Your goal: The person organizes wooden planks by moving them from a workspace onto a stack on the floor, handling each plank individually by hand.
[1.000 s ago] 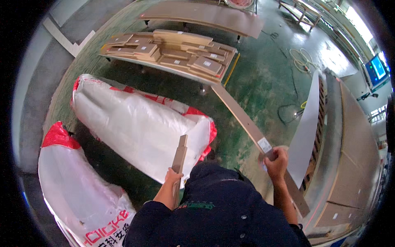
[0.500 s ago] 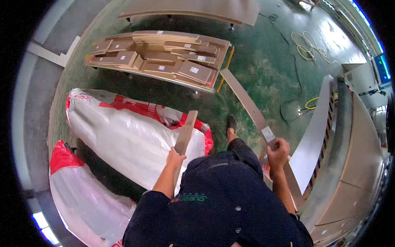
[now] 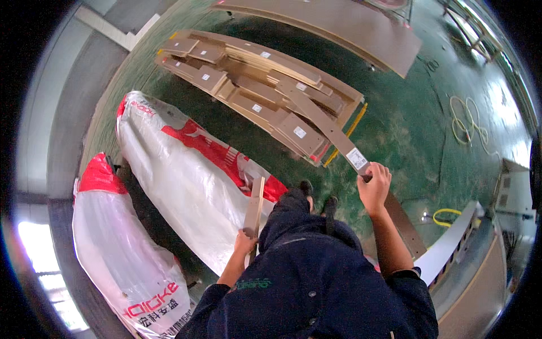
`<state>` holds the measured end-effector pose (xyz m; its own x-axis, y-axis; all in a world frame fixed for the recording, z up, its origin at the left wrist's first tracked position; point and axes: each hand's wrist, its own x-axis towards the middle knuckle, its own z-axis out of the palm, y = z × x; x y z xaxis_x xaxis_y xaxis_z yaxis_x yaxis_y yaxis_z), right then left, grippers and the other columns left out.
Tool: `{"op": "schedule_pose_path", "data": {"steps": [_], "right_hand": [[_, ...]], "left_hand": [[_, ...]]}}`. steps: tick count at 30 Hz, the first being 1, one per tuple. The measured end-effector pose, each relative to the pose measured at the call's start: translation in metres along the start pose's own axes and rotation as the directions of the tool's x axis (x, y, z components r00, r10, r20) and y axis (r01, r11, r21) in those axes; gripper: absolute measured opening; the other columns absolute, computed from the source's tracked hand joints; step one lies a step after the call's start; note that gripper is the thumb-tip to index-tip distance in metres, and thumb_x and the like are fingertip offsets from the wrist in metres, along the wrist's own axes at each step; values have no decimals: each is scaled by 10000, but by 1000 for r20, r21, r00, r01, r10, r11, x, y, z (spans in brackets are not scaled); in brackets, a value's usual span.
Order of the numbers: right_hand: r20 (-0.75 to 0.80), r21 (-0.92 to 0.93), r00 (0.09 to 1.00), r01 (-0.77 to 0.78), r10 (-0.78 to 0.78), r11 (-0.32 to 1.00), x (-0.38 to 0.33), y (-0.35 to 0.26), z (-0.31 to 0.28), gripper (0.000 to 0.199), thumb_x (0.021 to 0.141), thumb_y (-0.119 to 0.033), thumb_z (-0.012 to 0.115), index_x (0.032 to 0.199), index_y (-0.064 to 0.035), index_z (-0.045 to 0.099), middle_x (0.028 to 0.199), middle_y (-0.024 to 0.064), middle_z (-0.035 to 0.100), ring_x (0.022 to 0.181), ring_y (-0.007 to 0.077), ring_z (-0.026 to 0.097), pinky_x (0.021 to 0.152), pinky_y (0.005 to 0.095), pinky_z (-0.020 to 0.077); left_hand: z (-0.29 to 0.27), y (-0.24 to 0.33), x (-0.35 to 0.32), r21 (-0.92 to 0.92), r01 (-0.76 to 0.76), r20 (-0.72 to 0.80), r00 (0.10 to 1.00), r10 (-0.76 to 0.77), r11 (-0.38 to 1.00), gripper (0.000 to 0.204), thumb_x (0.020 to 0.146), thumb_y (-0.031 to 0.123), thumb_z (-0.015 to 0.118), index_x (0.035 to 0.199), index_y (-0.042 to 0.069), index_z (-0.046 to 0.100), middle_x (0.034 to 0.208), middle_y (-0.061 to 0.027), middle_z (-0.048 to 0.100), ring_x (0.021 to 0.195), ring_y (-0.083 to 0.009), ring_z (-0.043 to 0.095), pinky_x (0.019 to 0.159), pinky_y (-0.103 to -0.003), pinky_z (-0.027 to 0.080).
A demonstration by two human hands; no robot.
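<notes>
Left hand (image 3: pixel 245 242): closed around the lower end of a short wooden board (image 3: pixel 254 208), which stands nearly upright, edge toward the camera, close against the person's dark jacket.

Right hand (image 3: pixel 374 186): fingers wrapped round a long narrow wooden strip (image 3: pixel 323 125), gripped just below a white label (image 3: pixel 357 159) stuck to it. The strip runs up and away from this hand over the pallet stack, and its lower part passes behind the forearm.

Ahead of both hands: a low stack of flat brown panels (image 3: pixel 254 90), several with small white labels, on the green floor (image 3: pixel 418 113).

Left of the left hand: two large white-and-red sacks (image 3: pixel 180 175), lying side by side, the nearer one just beside the short board.

Beyond the stack: a wide brown sheet (image 3: pixel 339 22). Far right of the right hand: a coiled pale hose (image 3: pixel 468 121).
</notes>
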<state>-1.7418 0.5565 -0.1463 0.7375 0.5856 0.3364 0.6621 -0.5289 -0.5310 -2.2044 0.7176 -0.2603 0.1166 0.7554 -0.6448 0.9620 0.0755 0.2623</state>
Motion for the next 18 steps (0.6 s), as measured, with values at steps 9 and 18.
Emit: {"op": "schedule_pose_path", "data": {"steps": [9,18], "right_hand": [[35,111,993,105,-110,988,155,-78,138,351,619,-43,753,876,-76,515,897,59,558,890,291,521,797,421,385],[113,142,993,16,-32,990,345,-145,341,279,648,-63,745,791,-72,506,811,71,537,835,292,504,794,407,378]], "left_hand": [[-43,29,110,-189,145,14,989,-145,971,745,601,242,834,1169,-8,423,1060,-228,611,996,-362,608,872,-429,488],[-193,63,267,-104,154,55,987,-149,983,775,614,285,790,1210,-12,394,1135,-221,580,1065,-358,580,918,-413,471]]}}
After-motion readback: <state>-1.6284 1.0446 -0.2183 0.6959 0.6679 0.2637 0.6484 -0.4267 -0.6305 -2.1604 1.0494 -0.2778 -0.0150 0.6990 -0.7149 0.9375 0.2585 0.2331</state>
